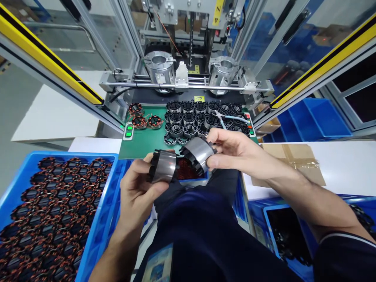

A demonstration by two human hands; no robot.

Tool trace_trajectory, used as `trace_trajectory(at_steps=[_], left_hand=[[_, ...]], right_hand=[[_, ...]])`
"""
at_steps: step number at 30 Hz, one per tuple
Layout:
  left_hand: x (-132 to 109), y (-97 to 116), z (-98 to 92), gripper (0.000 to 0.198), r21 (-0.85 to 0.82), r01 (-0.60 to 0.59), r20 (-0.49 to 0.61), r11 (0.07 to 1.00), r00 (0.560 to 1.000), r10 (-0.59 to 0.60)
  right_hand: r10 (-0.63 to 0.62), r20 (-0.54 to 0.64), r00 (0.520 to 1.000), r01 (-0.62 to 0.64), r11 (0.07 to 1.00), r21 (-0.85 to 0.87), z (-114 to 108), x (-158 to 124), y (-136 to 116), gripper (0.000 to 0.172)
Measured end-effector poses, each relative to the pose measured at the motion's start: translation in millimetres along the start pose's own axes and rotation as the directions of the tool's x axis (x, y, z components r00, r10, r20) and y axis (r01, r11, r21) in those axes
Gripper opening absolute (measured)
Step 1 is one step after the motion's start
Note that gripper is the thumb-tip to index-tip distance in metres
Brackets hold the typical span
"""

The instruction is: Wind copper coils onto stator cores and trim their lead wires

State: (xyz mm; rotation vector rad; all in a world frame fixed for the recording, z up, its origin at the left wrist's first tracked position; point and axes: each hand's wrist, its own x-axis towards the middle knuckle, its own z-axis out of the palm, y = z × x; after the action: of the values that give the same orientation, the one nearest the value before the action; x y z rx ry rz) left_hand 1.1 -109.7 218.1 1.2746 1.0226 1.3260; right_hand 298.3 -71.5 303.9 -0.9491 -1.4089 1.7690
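Observation:
My left hand [139, 184] is closed round a motor stator core [165, 166], a steel ring with black toothed plastic ends, tilted on its side. A second stator core [197, 152] of the same kind is gripped between the thumb and fingers of my right hand [225, 150]. The two cores are close together above my lap; I cannot tell if they touch. Behind them, several unwound stator cores [189, 117] are stacked in rows on the green mat [143, 147]. Blue-handled cutters [225, 116] lie on top of the stack.
Copper-wound stators [139, 122] sit at the mat's left. A blue crate [116, 166] of wound stators stands left. Behind the mat are two metal fixtures [159, 66] of a machine. Cardboard [293, 162] lies on the right table, above a blue bin [268, 219] of black parts.

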Motion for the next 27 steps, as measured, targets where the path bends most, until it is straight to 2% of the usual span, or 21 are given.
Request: trace_trajectory(at_steps=[5,7,10,12,15,18,21,23,24,25,27], left_hand=[[0.6,10.9,8.3,0.046,-0.023,-0.036,0.043,0.999,0.998,0.037],[2.0,9.8,8.8,0.045,-0.017,-0.068,0.051,0.998,0.996,0.069],[3.9,2.8,6.4,0.047,0.049,-0.099,0.036,0.994,0.995,0.098],[4.7,-6.1,2.3,0.057,0.081,-0.068,-0.012,0.994,0.998,0.069],[3.6,-25.2,-7.3,0.085,0.0,0.084,-0.058,0.996,0.995,-0.084],[-4.5,-50.7,-19.3,0.095,-0.099,0.258,-0.053,0.961,0.963,-0.264],[-22.9,-81.4,-27.5,0.093,-0.177,0.431,-0.057,0.885,0.893,-0.446],[-38.5,-101.7,-28.2,0.101,-0.222,0.547,-0.022,0.807,0.825,-0.565],[-46.0,-111.0,-27.2,0.103,-0.256,0.574,-0.039,0.778,0.798,-0.601],[-52.5,-119.4,-25.7,0.099,-0.287,0.608,-0.032,0.74,0.766,-0.642],[-61.0,-133.4,-23.2,0.088,-0.342,0.624,-0.069,0.703,0.729,-0.681]], right_hand=[[0.041,-0.073,0.996,-0.039,0.999,0.033,-1.7,-5.8,-4.5,0.066],[0.074,-0.066,0.995,-0.071,0.997,0.034,-2.4,-6.0,-3.5,0.068],[0.088,-0.052,0.995,-0.086,0.995,0.041,-1.7,-4.0,-1.4,0.061],[0.089,-0.063,0.994,-0.089,0.996,0.012,-2.9,-0.8,-0.4,0.06],[0.037,-0.119,0.992,-0.051,0.992,-0.119,-16.5,10.3,-2.5,0.06],[-0.072,-0.195,0.978,0.002,0.941,-0.339,-53.2,35.2,-14.7,0.067],[-0.203,-0.292,0.935,-0.014,0.8,-0.6,-110.9,77.7,-40.0,0.079],[-0.321,-0.321,0.891,-0.048,0.637,-0.77,-153.9,113.1,-60.3,0.084],[-0.369,-0.316,0.874,-0.075,0.539,-0.839,-174.8,131.5,-69.7,0.084],[-0.406,-0.309,0.86,-0.113,0.438,-0.892,-194.6,149.4,-78.2,0.081],[-0.424,-0.314,0.85,-0.222,0.251,-0.942,-228.9,181.4,-90.6,0.075]])
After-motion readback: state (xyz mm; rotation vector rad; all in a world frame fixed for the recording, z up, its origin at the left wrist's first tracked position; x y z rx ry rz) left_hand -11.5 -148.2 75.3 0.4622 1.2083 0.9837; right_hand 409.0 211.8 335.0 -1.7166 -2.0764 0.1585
